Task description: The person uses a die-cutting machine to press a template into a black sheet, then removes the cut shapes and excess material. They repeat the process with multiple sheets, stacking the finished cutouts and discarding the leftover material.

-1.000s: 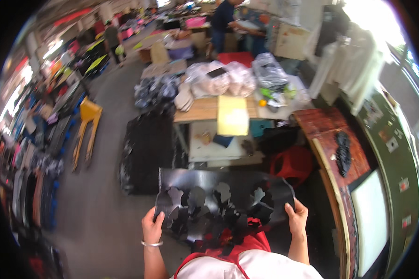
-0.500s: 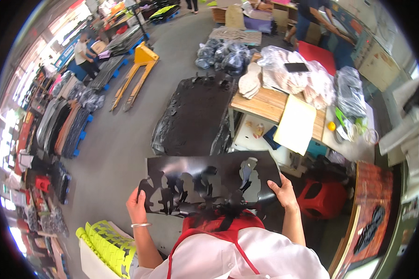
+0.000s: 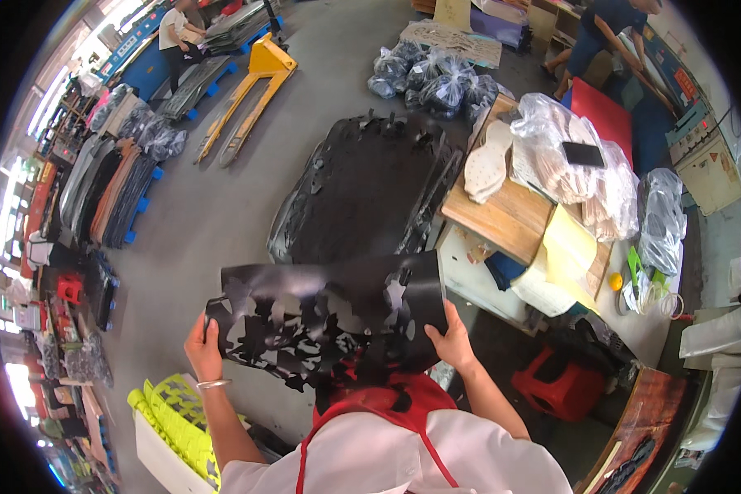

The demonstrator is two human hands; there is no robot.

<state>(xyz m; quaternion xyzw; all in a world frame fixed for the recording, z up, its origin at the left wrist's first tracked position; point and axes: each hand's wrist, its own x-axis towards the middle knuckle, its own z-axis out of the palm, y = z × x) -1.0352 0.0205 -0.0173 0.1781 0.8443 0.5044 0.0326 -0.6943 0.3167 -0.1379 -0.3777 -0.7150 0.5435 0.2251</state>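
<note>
— Two hands on one thing?
— Yes: left hand and right hand each grip an edge of the black cut-out sheet, held spread at chest height.
— What lies beyond it?
— A pile of black sheets on the floor, beside the wooden table

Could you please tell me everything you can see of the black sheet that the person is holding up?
The black sheet is thin, glossy and flexible, like rubber or synthetic leather, and riddled with cut-out holes that leave ragged webs, mostly toward its left and lower parts. It is held spread out in front of the chest, the left hand gripping its left edge and the right hand its right edge. Its lower edge droops.
</note>
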